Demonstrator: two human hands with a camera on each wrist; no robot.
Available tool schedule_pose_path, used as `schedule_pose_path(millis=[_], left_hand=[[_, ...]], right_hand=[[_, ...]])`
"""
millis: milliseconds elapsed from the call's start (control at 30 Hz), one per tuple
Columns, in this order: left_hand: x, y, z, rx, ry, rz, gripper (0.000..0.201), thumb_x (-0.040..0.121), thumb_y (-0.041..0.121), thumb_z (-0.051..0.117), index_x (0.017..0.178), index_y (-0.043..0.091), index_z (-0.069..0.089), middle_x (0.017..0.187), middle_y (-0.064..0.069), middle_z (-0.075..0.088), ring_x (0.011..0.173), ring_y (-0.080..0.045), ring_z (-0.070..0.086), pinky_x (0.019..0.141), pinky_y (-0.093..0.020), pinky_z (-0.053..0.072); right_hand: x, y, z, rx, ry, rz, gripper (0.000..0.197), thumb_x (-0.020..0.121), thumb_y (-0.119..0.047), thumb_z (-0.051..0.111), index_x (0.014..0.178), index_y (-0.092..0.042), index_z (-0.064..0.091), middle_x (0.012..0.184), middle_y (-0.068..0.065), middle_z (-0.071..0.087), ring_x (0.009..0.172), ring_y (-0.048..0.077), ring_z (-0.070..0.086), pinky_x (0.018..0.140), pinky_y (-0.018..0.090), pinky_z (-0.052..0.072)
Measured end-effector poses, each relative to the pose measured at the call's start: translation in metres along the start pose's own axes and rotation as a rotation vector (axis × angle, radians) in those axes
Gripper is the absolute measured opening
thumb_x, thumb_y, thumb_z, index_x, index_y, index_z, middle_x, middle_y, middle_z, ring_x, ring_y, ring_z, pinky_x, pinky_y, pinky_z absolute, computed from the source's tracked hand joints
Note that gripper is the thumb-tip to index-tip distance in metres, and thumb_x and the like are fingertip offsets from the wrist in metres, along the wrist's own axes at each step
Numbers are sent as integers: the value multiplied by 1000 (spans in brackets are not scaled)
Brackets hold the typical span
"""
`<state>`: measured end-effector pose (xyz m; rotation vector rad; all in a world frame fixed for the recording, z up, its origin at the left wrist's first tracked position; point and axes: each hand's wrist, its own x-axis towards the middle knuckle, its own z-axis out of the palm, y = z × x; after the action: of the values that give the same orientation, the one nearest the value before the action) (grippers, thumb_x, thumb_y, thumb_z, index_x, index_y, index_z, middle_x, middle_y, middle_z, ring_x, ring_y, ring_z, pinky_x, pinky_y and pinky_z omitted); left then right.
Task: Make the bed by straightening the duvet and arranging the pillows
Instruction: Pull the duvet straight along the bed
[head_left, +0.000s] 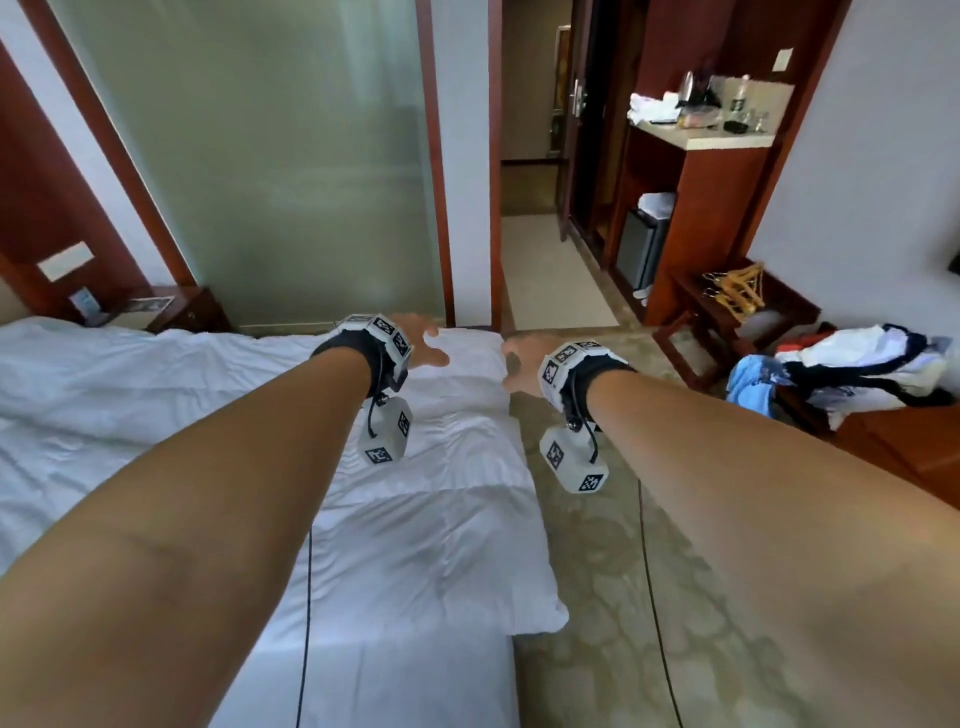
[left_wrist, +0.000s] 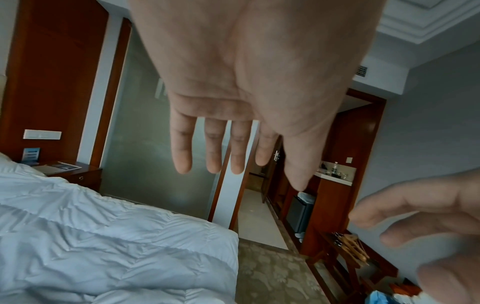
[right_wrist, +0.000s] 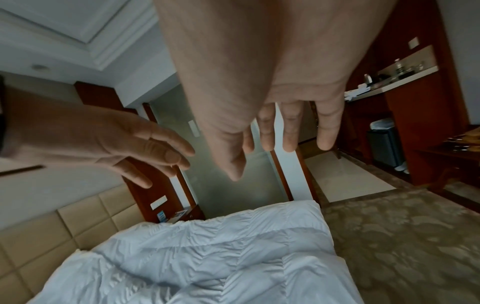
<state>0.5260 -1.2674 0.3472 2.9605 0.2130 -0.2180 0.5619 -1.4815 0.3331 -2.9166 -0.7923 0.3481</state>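
Observation:
A wrinkled white duvet (head_left: 218, 415) covers the bed, its right edge hanging toward the carpet; it also fills the lower left of the left wrist view (left_wrist: 103, 246) and the bottom of the right wrist view (right_wrist: 207, 257). My left hand (head_left: 423, 345) hovers over the duvet's far right corner, fingers straight and spread, holding nothing. My right hand (head_left: 517, 364) floats just beyond that corner, above the carpet, fingers relaxed and empty. Both palms show open in the left wrist view (left_wrist: 233, 144) and the right wrist view (right_wrist: 272, 144). No pillow is plainly visible.
A wooden nightstand (head_left: 171, 312) stands past the bed by a frosted glass wall (head_left: 291, 156). Patterned carpet (head_left: 649, 597) lies right of the bed. A luggage bench (head_left: 737, 317) with hangers, a pile of clothes (head_left: 852, 369) and a cabinet with a bin (head_left: 649, 239) line the right side.

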Motion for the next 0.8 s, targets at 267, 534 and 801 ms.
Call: schedule_pose_path(millis=[267, 534, 801], left_hand=[[143, 72, 3, -52, 30, -59, 61, 83, 52, 64, 132, 17, 54, 127, -6, 61, 116, -29, 57, 100, -43, 45], [247, 111, -37, -64, 98, -107, 66, 77, 58, 68, 130, 22, 54, 128, -2, 60, 115, -26, 58, 102, -42, 44], [393, 142, -51, -23, 117, -266, 62, 83, 51, 66, 135, 22, 50, 133, -2, 57, 121, -26, 55, 105, -43, 42]], right_hand=[[87, 110, -31, -44, -29, -75, 62, 89, -34, 61, 145, -20, 38, 145, 4, 43, 127, 26, 47, 100, 36, 44], [187, 189, -97, -75, 18, -169, 56, 90, -28, 59, 142, -16, 42, 142, 7, 47, 124, 28, 50, 97, 32, 44], [352, 267, -127, -107, 0, -352, 59, 91, -31, 59, 144, -15, 40, 143, 8, 46, 127, 28, 47, 101, 35, 42]])
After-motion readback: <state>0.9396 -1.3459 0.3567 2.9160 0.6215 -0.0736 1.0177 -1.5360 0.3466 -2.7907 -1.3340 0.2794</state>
